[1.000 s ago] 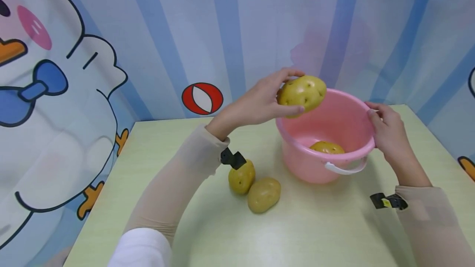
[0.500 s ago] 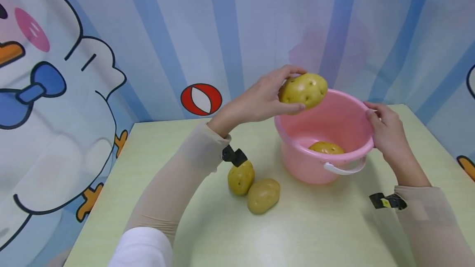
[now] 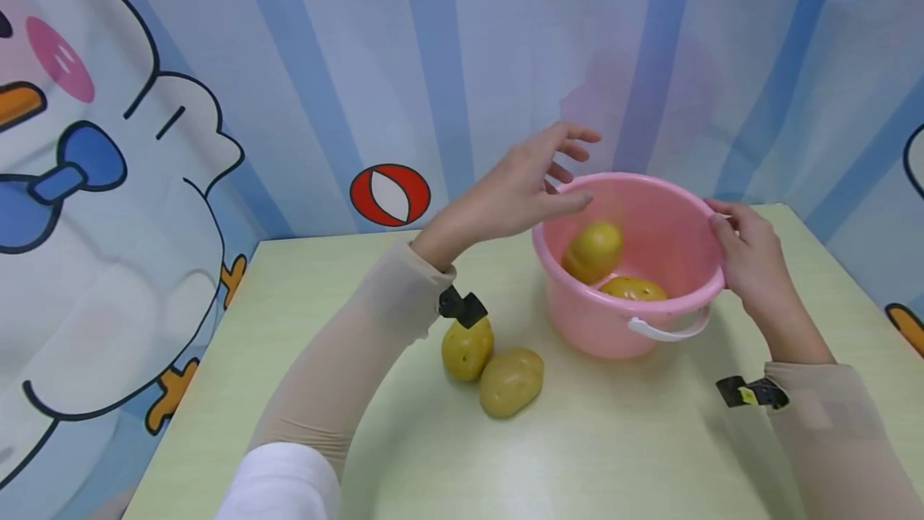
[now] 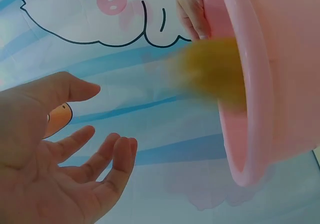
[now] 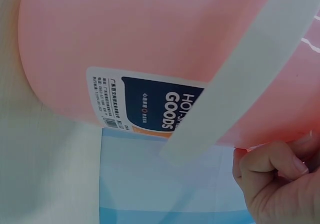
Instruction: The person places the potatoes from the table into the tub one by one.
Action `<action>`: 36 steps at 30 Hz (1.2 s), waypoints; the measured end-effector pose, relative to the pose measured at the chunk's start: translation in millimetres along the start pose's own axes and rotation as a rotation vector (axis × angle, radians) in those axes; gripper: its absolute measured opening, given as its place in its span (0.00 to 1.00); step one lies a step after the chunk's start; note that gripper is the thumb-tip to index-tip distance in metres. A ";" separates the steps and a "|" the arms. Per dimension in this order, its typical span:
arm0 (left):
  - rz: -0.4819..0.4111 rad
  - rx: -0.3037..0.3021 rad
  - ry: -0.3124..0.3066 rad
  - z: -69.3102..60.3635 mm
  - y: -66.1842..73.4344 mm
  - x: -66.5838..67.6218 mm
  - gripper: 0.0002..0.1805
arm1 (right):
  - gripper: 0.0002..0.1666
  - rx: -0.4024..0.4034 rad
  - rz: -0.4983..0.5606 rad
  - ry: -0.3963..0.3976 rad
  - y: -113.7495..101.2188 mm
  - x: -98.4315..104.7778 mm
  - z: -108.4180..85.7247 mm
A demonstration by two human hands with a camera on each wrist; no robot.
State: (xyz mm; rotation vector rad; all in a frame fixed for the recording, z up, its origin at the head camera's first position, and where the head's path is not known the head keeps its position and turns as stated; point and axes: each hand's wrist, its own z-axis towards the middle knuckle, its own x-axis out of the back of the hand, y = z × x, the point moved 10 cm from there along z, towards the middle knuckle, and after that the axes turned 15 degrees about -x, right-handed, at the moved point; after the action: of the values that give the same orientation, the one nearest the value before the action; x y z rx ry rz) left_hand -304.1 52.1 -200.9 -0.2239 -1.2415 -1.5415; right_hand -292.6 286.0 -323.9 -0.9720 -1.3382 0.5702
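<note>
My left hand (image 3: 530,183) is above the left rim of the pink bucket (image 3: 592,327), fingers spread and holding nothing. Inside the bucket, below that hand, is a yellow potato (image 3: 593,251); in the left wrist view the potato (image 4: 215,73) is blurred at the bucket's mouth. A second potato (image 3: 634,289) lies on the bucket's bottom. My right hand (image 3: 754,259) grips the bucket's right rim, thumb at the edge. The right wrist view shows the curled fingers of the right hand (image 5: 280,176) at the rim, beside the label (image 5: 150,103) on the bucket.
Two potatoes, one (image 3: 468,350) partly under the left wrist's black strap and one (image 3: 511,382) nearer me, lie side by side on the pale table (image 3: 621,456), left of the bucket. The bucket's white handle (image 3: 667,333) hangs at its front. A striped blue curtain (image 3: 498,38) stands behind.
My left hand has let go of the potato, which has dropped from above the rim into the bucket; its fingers have spread. My right hand keeps its grip on the rim.
</note>
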 end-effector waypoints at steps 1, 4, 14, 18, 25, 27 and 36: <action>-0.006 0.004 0.008 -0.4 -0.1 0.7 0.33 | 0.34 -0.001 -0.002 -0.003 0.0 -0.3 0.0; -0.007 0.008 0.012 -2.3 -1.6 1.0 0.32 | 0.33 -0.001 0.000 -0.008 -0.5 -0.7 0.5; -0.007 0.027 0.011 -9.6 -13.0 0.3 0.29 | 0.33 0.007 0.011 -0.006 -2.7 -1.2 0.3; -0.016 0.037 0.009 -12.1 -15.8 0.9 0.28 | 0.34 0.001 0.006 -0.004 -1.7 -1.3 0.4; -0.013 0.041 0.022 -18.4 -18.7 4.3 0.27 | 0.34 -0.002 -0.001 -0.007 -1.2 -2.4 0.0; -0.012 0.048 0.029 -20.3 -19.8 5.3 0.27 | 0.34 -0.001 -0.002 -0.006 -1.0 -2.5 0.4; -0.014 0.050 0.052 -26.7 -20.7 11.0 0.26 | 0.34 -0.001 -0.003 -0.010 0.3 -2.2 0.7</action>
State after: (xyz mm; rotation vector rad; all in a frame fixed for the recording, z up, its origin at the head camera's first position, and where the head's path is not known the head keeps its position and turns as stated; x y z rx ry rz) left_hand -313.1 21.7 -216.9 -0.1426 -1.2417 -1.5168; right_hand -293.6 284.4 -325.3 -0.9692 -1.3490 0.5723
